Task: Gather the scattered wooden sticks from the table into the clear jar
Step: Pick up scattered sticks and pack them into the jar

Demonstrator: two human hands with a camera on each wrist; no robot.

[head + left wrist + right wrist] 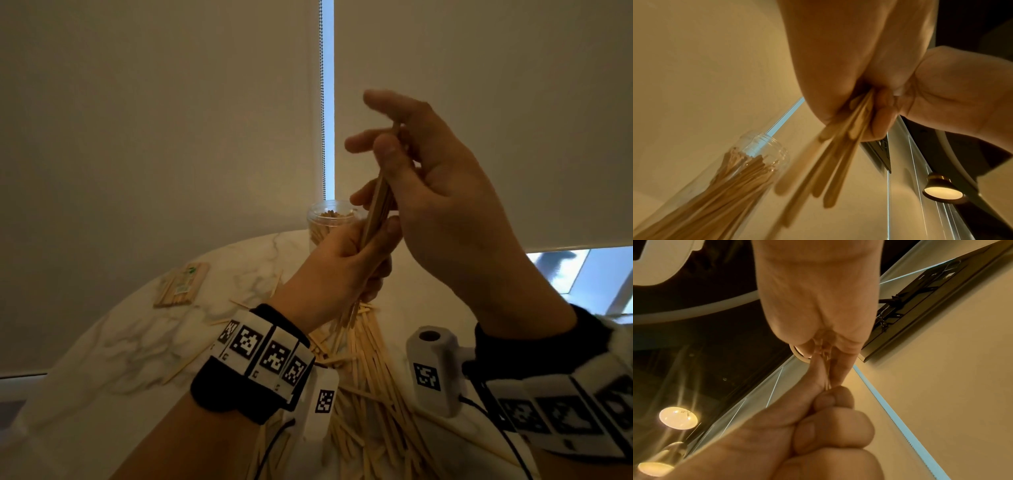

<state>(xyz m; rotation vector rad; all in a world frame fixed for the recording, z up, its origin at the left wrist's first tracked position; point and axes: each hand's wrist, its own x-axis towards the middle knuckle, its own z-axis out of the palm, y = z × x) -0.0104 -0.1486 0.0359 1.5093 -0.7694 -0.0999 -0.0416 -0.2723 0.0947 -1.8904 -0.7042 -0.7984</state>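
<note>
The sticks (376, 202) are pale, matt bare wood, flat and smooth-faced, like those heaped on the table (120, 342), whose top has a glossy white marble look with grey veining. The jar (764, 155) is clear, shiny plastic with a ribbed threaded neck. The roller blinds (154, 120) are matt, finely woven cloth, with a beaded metal chain (322, 102) between them. The wristbands (253, 363) are black fabric carrying matt white printed tiles
</note>
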